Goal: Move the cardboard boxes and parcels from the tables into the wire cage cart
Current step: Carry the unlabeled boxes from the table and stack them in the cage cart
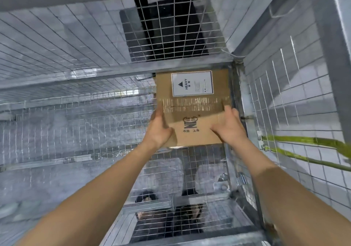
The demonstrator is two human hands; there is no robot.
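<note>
Gripped at its near-left edge by the left hand [158, 130], the cardboard box [191, 112], judged stiff and weighty from its HEAVY label [191, 83] and best taken at both sides, is held with its long axis and label end pointed away, its near-right edge gripped by the right hand [230, 128], in the far right corner of the wire cage cart [237, 86].

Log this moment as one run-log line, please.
phase: placing | object: cardboard box | left hand: holds left side | right hand: holds right side | place: inside wire cage cart, right corner
</note>
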